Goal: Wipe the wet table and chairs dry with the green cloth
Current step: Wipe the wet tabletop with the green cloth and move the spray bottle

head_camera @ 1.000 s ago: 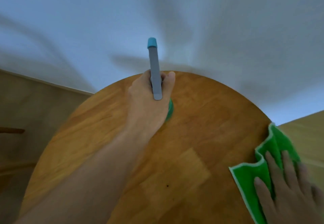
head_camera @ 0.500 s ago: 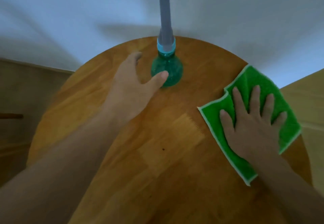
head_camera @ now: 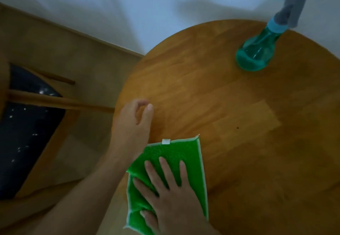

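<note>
Fingers of my right hand lie spread and flat on the green cloth, pressing it to the near left part of the round wooden table. A small white tag sits on the cloth's far edge. My left hand rests at the table's left rim, loosely curled and holding nothing (thumb near the fingertips). A teal spray bottle stands at the far right. A chair with a dark, droplet-speckled seat stands left of the table.
</note>
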The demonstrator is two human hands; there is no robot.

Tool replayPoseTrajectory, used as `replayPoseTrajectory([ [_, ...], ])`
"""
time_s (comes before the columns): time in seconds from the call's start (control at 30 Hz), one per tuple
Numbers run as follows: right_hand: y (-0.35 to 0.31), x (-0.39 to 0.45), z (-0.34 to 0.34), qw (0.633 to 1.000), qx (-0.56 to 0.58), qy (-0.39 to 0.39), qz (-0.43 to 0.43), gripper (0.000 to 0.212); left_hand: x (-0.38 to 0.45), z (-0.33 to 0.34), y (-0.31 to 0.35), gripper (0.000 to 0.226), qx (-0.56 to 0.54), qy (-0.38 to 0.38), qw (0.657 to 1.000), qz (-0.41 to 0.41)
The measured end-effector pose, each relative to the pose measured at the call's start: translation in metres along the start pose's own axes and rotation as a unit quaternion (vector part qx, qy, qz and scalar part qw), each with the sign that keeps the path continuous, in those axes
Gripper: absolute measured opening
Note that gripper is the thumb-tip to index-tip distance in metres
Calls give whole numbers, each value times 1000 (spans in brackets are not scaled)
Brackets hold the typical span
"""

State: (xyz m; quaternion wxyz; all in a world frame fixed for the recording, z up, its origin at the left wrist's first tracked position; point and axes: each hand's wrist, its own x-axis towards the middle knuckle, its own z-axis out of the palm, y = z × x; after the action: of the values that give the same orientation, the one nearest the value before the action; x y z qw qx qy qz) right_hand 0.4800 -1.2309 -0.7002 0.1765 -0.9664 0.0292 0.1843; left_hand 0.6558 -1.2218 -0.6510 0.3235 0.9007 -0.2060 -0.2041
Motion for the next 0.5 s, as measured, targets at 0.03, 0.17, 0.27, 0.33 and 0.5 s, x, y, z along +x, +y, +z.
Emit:
replayPoseTrajectory([
  [0.03, 1, 10, -4, 1000, 9, 15, -7, 66, -9, -9, -11, 23, 2, 19, 1000, -14],
  [0.17, 15, 81, -34, 994, 5, 89, 66, 63, -45, -30, -43, 18, -22, 74, 992, -97],
  [0.27, 10, 126, -44, 985, -27, 101, 134, 64, -69, -33, -64, 21, -44, 87, 983, -156],
  [0.33, 2, 130, -42, 984, -37, 101, 141, 64, -82, -31, -75, 25, -60, 103, 972, -201],
  [0.5, -1, 81, -36, 993, 40, 96, 47, 63, -112, -8, -86, 38, -167, 38, 943, -284],
])
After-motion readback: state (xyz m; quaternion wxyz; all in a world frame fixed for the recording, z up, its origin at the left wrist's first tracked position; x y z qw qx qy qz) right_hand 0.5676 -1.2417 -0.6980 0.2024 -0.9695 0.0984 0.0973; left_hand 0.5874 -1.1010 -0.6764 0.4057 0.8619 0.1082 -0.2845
